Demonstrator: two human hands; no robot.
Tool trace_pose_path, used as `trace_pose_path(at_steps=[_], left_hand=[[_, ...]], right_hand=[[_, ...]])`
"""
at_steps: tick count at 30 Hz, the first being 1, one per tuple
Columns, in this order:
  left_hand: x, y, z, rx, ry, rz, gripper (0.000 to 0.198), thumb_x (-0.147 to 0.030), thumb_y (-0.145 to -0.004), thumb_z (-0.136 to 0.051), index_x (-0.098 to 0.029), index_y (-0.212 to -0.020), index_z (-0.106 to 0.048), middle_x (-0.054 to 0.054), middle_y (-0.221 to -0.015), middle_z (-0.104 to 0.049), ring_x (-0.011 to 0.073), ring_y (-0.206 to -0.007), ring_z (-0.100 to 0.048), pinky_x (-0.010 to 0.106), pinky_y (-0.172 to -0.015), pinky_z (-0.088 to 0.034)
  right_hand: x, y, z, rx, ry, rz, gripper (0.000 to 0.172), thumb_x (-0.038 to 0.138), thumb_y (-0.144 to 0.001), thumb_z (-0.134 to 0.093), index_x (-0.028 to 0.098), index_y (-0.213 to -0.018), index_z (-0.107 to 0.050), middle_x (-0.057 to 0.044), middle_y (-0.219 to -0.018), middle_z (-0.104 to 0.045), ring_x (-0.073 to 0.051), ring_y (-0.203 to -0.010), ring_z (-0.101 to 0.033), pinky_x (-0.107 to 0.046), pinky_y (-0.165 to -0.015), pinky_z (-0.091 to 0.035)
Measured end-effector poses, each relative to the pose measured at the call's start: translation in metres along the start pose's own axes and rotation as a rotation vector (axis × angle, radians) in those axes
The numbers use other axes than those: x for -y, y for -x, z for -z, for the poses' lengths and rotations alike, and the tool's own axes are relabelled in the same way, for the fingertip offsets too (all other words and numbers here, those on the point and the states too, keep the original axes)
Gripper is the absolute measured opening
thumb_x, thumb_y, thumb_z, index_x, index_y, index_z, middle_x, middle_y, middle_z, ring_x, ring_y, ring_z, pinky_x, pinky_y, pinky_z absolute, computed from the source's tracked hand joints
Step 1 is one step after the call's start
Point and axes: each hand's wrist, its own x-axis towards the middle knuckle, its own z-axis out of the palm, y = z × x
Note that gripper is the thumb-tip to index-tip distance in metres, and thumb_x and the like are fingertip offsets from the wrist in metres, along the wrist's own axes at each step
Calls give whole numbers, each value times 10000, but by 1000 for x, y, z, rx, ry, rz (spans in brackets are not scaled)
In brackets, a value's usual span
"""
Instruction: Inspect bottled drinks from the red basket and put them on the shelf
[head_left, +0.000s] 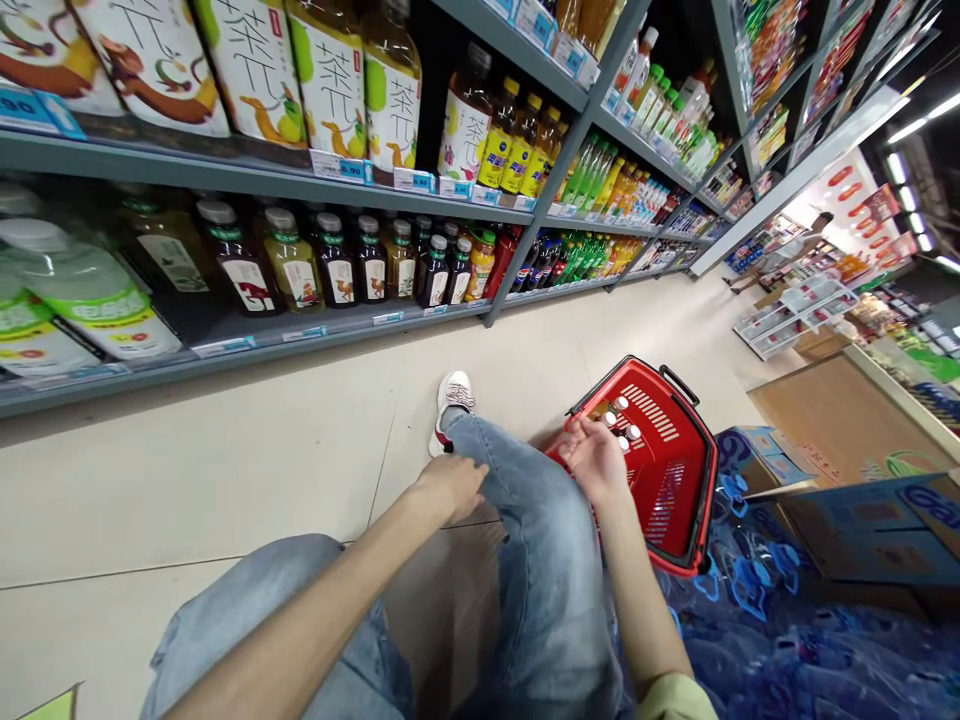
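My left hand is in front of my jeans leg, back upward, with its fingers loosely bent and nothing seen in them. My right hand is over the near left side of a red shopping basket, its palm partly turned up and its fingers loosely curled, with nothing visible in them. Just beyond its fingertips, several white-capped bottles stand inside the basket. Their bodies are mostly hidden by the hand and the basket wall. The basket's black handle is at the far rim.
A grey shelf unit of bottled drinks runs along the left, with dark juice bottles on its bottom shelf. Blue-handled water bottles and cardboard boxes crowd the right. Farther along the aisle, a person is beyond a white rack.
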Motion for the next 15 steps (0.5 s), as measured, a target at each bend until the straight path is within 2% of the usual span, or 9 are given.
trace_pose_path(at_steps=[4,6,8,10,13,15], left_hand=[[5,1,-3,-20,14,-6,354,-293,-941,-575,-172,-1263,-663,195,-1256,-708,361,-1160,-673,430,-926,-525],[8,-1,-4,-30,12,11,359,-278,-937,-580,-137,-1256,-669,227,-1243,-706,400,-1141,-677,462,-921,-523],[11,-4,-6,-40,14,25,379,-296,-934,-597,-116,-1258,-674,249,-1225,-708,431,-1123,-682,484,-920,-523],[13,-6,-9,-48,14,30,407,-347,-932,-611,-123,-1266,-679,247,-1199,-720,436,-1106,-689,487,-918,-526],[12,-8,-10,-50,21,17,425,-388,-938,-604,-147,-1281,-678,231,-1194,-728,420,-1106,-693,471,-914,-533],[8,-6,-8,-45,24,21,402,-356,-940,-614,-148,-1278,-678,232,-1211,-722,417,-1127,-689,462,-920,-537]], right_hand=[[29,-26,53,-187,356,186,182,410,-839,-543,233,-795,-540,-7,-849,-610,-150,-753,-546,-281,-715,-472],[31,-40,80,-284,591,202,225,422,-877,-556,222,-775,-555,-37,-918,-644,-179,-882,-582,-294,-785,-470],[24,-53,106,-341,836,134,251,391,-878,-638,202,-728,-567,-72,-944,-667,-218,-988,-598,-313,-836,-464],[9,-63,129,-347,1052,10,259,343,-874,-708,178,-713,-591,-80,-938,-678,-228,-1001,-620,-338,-857,-480],[-14,-76,154,-293,1285,-178,207,341,-919,-719,154,-854,-658,-36,-921,-685,-183,-880,-663,-352,-814,-541],[-24,-82,164,-249,1391,-248,199,353,-947,-701,155,-944,-674,-14,-901,-690,-159,-805,-674,-337,-770,-567]])
